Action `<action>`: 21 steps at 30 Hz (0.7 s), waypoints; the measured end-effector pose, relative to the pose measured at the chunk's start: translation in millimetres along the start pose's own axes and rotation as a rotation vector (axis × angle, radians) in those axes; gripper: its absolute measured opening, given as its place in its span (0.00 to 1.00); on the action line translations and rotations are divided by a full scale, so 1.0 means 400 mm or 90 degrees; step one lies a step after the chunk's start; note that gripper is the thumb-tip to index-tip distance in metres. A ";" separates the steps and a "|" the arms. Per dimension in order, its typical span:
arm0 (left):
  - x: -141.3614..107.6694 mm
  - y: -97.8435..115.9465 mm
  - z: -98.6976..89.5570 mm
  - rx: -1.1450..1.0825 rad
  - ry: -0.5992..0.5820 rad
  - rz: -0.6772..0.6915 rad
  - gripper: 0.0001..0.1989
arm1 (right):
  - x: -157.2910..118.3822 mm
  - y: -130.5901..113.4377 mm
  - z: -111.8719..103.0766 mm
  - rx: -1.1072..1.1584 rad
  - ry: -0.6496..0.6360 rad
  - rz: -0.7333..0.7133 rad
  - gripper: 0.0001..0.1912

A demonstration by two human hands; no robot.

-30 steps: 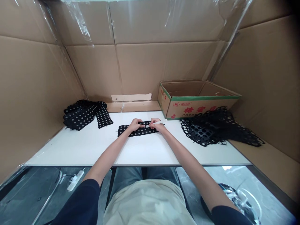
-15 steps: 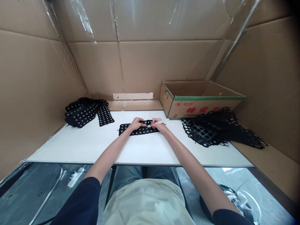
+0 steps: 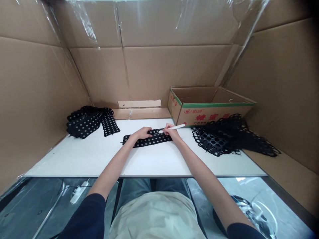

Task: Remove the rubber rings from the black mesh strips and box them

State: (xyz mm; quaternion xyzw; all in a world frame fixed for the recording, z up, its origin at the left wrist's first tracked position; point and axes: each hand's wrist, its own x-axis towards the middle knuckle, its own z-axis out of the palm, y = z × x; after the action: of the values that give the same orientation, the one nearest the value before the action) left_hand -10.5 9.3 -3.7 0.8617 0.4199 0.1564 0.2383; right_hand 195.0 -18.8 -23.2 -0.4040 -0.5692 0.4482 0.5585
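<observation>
Dotted black strip lies flat mid-way along the smooth white counter, under both hands. Right hand: grip closed on white pen, tip at strip. Left hand rests on strip; can't tell if pinching. Green-rimmed cardboard carton behind right, lacy black mesh bunched before it. Dotted fabric pile left. Bare surface between strip and front edge.

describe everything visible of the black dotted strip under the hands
The black dotted strip looks like fabric with rows of pale round spots or holes. Roughly rectangular, it lies on the white table, its right end angled slightly away from the person. The left hand rests on it; the right hand holds a white pen-like tool over it.
</observation>
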 end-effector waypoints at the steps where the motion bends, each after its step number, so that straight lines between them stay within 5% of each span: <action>1: -0.003 0.004 0.002 0.005 -0.001 -0.004 0.16 | 0.000 -0.001 0.000 -0.015 -0.007 0.002 0.10; 7: 0.001 0.019 0.037 0.019 0.072 -0.042 0.16 | 0.007 0.016 -0.004 -0.051 -0.059 0.000 0.08; 15: 0.007 0.020 0.042 -0.099 0.068 -0.072 0.13 | 0.008 0.014 -0.014 -0.064 -0.099 -0.006 0.08; 21: 0.003 0.032 0.047 -0.025 0.089 -0.017 0.11 | 0.013 0.016 -0.025 -0.056 -0.116 -0.014 0.08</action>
State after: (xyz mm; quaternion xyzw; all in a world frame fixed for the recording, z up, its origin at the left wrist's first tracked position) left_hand 7.3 -2.0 -12.6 0.8382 0.4435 0.2211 0.2276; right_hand 204.6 -11.4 -28.3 -0.3798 -0.6411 0.4514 0.4909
